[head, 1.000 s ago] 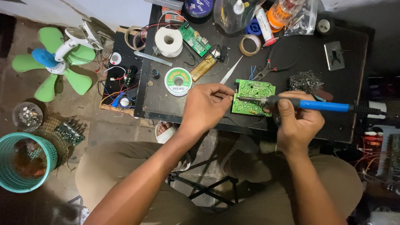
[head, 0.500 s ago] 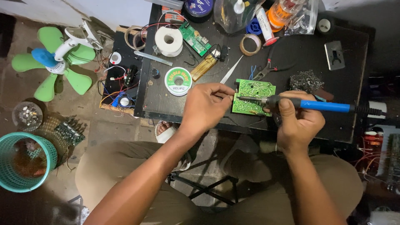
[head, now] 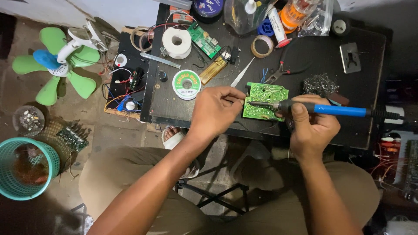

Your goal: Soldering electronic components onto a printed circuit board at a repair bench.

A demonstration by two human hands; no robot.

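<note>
On the front edge of a small black table (head: 374,65), a green board (head: 266,96) lies flat, copper side up. Left hand (head: 215,109) is curled at the board's left edge, thumb and fingertips pinched together; something thin seems held there, but the fingers hide it, so what it grips cannot be told. Right hand (head: 311,126) is wrapped around a blue-handled iron (head: 322,109), thumb along the top. Iron lies nearly level, tip pointing left over the board; whether the tip touches the copper is too fine to make out. Its cord runs off past the table's right side.

Behind the board: a solder spool (head: 186,84) with green label, a white tape roll (head: 176,42), a tan tape ring (head: 261,46), pliers (head: 278,75) with red grips, a grey wire-wool pad (head: 320,84) partly behind the right hand. Items along the table's far edge are cut off by the frame top.

Floor, left: green fan (head: 56,61), teal basket (head: 19,167) cropped at the edge, contents unclear. Person's knees fill the lower frame.
</note>
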